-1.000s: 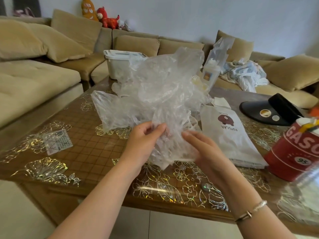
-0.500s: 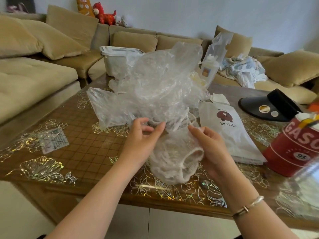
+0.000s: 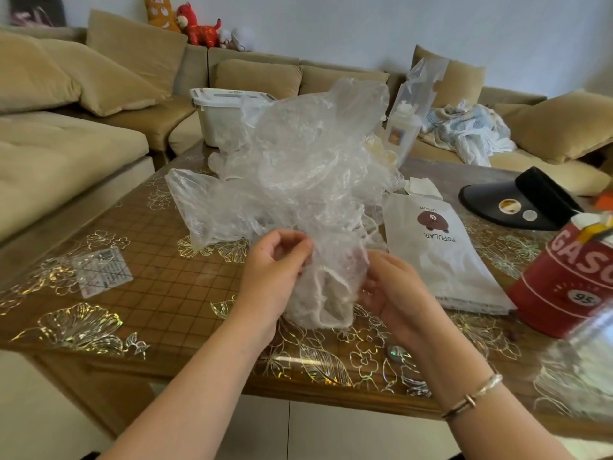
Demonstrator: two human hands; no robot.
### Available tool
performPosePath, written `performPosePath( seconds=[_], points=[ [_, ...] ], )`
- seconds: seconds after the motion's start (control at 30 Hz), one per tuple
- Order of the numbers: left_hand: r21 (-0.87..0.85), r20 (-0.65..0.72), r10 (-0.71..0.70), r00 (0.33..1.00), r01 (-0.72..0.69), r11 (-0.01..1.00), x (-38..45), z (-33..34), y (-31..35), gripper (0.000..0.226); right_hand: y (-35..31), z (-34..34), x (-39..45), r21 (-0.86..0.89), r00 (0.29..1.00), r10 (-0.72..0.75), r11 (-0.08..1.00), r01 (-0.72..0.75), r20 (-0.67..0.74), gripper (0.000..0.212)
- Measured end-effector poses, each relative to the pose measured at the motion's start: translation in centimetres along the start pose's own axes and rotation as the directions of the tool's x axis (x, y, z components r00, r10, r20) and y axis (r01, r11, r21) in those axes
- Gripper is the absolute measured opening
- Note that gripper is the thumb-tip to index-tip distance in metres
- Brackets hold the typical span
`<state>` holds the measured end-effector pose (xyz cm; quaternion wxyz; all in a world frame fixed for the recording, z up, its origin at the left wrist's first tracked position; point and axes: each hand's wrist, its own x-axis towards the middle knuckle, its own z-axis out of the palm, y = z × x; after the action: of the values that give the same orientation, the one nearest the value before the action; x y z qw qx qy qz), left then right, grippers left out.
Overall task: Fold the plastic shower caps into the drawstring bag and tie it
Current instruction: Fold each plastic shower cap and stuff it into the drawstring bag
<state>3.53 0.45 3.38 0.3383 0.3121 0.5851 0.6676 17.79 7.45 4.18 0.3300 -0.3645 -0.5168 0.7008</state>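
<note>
A big heap of clear crinkled plastic shower caps [image 3: 298,161] rises from the middle of the table. Below it hangs one gathered cap [image 3: 326,287] with a pale elastic rim, held just above the table's near part. My left hand [image 3: 275,270] pinches the cap's left side with curled fingers and thumb. My right hand [image 3: 391,290] grips its right side, fingers curled behind the plastic. A white drawstring bag [image 3: 438,257] with a brown bear print and the word POPULAR lies flat to the right of my hands.
The wooden table [image 3: 159,293] has a glossy flower-patterned cover. A red tin [image 3: 570,283] stands at the right, a black visor [image 3: 517,204] behind it. A white lidded box [image 3: 225,117] and a tall clear packet [image 3: 411,107] stand at the back. Sofas surround the table.
The gathered cap has been drawn down out of the heap. My two hands have closed in on its sides and now bunch it narrower between them.
</note>
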Motion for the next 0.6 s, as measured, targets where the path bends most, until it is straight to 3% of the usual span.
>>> performPosePath(
  seconds=[0.17, 0.3, 0.4, 0.47, 0.6],
  points=[
    [0.068, -0.124, 0.163, 0.979, -0.155, 0.986, -0.1, 0.3, -0.1, 0.003, 0.6, 0.7, -0.5, -0.237, 0.974, 0.07, 0.971, -0.018, 0.213, 0.029],
    [0.179, -0.172, 0.28, 0.945, -0.25, 0.952, 0.1, 0.4, -0.5, 0.002, 1.3, 1.3, -0.2, -0.317, 0.971, 0.057, 0.948, 0.019, 0.231, 0.027],
    [0.298, -0.187, 0.36, 0.914, -0.297, 0.907, 0.3, 0.1, -0.6, 0.005, 1.0, 1.3, -0.1, -0.201, 0.989, 0.044, 0.979, -0.016, 0.138, 0.025],
    [0.365, -0.176, 0.388, 0.905, -0.307, 0.879, 0.4, -0.3, -0.7, 0.008, 0.6, 1.0, 0.1, -0.079, 0.999, 0.033, 0.996, -0.033, 0.002, 0.02],
    [0.524, -0.08, 0.412, 0.908, -0.313, 0.792, 0.4, -1.0, -0.9, 0.01, 0.3, -0.4, 1.0, 0.161, 0.965, 0.01, 0.986, 0.033, -0.263, 0.029]
  ],
)
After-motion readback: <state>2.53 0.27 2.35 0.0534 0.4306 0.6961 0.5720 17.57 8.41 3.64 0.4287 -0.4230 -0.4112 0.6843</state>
